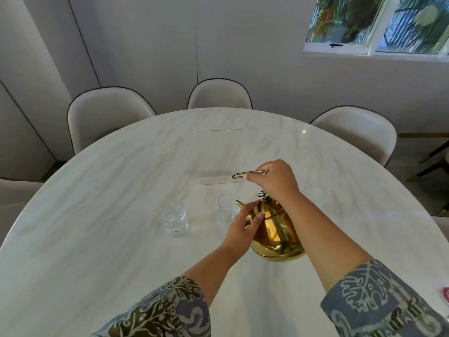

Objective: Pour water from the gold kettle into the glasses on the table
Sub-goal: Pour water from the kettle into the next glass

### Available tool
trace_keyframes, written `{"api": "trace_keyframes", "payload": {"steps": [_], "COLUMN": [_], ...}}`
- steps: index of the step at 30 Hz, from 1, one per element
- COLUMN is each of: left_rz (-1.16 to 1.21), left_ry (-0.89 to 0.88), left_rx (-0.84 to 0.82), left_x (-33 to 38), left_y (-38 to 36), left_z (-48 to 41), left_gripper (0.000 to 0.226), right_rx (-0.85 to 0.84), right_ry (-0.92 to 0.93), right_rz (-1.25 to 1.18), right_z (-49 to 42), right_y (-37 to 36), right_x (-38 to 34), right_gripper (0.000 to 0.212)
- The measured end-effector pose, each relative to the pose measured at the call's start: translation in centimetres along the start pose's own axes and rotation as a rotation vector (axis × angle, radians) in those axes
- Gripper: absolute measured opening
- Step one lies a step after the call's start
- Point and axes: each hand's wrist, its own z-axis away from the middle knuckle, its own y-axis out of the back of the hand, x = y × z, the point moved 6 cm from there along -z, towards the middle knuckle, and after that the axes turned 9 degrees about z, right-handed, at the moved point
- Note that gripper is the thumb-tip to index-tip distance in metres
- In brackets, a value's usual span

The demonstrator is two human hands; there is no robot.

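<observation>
A gold kettle (pixel 275 235) is tilted to the left over the white marble table (pixel 97 215), its spout at the rim of the middle glass (pixel 228 207). My right hand (pixel 274 180) grips the kettle's thin top handle from above. My left hand (pixel 243 227) rests flat against the kettle's left side near the spout. A second glass (pixel 175 218) stands further left and holds water. A third glass (pixel 314 193) stands to the right, behind my right forearm. I cannot see a stream of water.
Three cream chairs (pixel 220 94) ring the table's far edge. A clear acrylic stand (pixel 220 156) sits upright behind the glasses. A pink object (pixel 445 294) shows at the right edge. A window (pixel 379 23) is at the upper right.
</observation>
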Motion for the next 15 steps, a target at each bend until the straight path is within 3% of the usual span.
{"api": "trace_keyframes", "payload": {"steps": [15], "left_rz": [0.098], "left_ry": [0.041], "left_rx": [-0.002], "left_x": [1.4], "left_y": [-0.4], "left_z": [0.9], "left_gripper": [0.036], "right_rx": [-0.036], "right_ry": [0.02], "right_rz": [0.051], "right_z": [-0.6], "right_y": [-0.1], "right_x": [-0.8], "right_gripper": [0.047]}}
